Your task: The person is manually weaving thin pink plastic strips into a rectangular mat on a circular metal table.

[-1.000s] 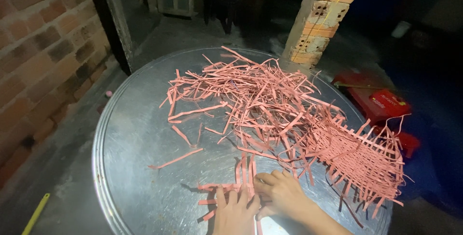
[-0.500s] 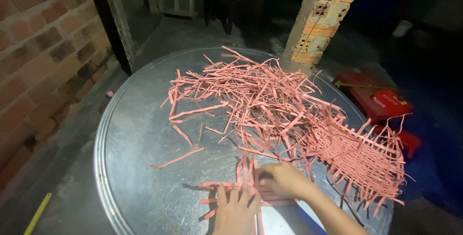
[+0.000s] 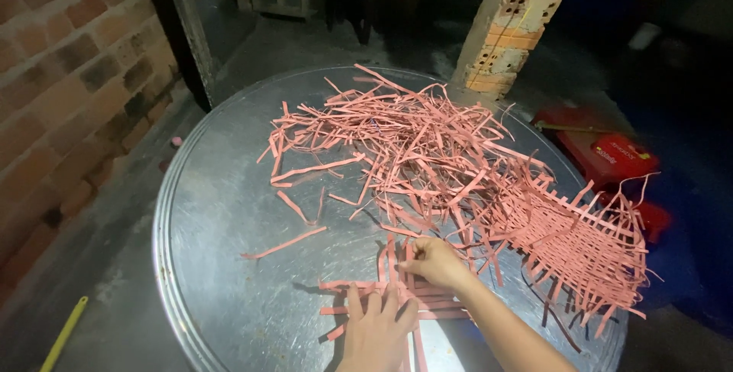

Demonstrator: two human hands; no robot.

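Weave start, lower middle: keep it pinned flat

Left hand (image 3: pixel 378 334) lies with fingers spread wide, pressing the small woven patch (image 3: pixel 397 299) on the round metal surface (image 3: pixel 221 219). Right hand (image 3: pixel 435 263) pinches one pink strip (image 3: pixel 405 259), fingers narrow. I'd slide it snug against its neighbours before easing the pressure. Loose strips (image 3: pixel 397 139) sit above; finished mat (image 3: pixel 569 246) right.

1. Salmon-pink paper strips (image 3: pixel 397 139) lie loose across a dull silver round metal tray (image 3: pixel 221 219).
2. A woven mat of the same pink strips (image 3: pixel 580 242), right, shows a checkered over-under pattern.
3. A red-orange brick wall (image 3: pixel 69 89) stands left; a paler orange brick pillar (image 3: pixel 519 21) far right.
4. A red plastic box (image 3: pixel 611 154), right; a yellow stick (image 3: pixel 65 332), near left.
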